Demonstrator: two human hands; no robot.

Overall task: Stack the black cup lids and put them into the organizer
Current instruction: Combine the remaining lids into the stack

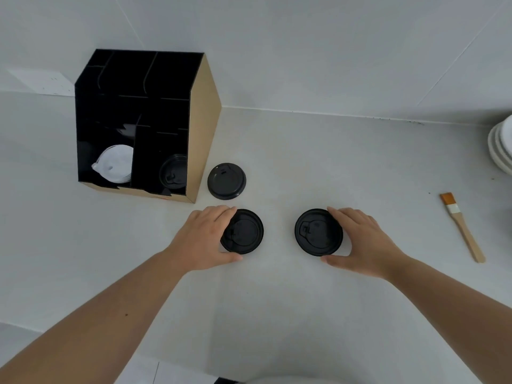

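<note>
Three black cup lids lie on the white counter. My left hand (205, 236) grips the left lid (245, 231) by its rim, thumb at the near edge and fingers at the far edge. My right hand (363, 239) grips the right lid (318, 232) the same way. A third black lid (226, 180) lies loose just beyond them, beside the organizer (203, 128). The organizer is a black divided box with tan cardboard sides. Its lower right compartment holds a black lid (174, 171) standing on edge, and its lower left compartment holds white lids (116, 163).
A pastry brush (462, 227) with a wooden handle lies on the counter at the right. A stack of white plates (501, 145) sits at the far right edge. The white wall runs behind the organizer.
</note>
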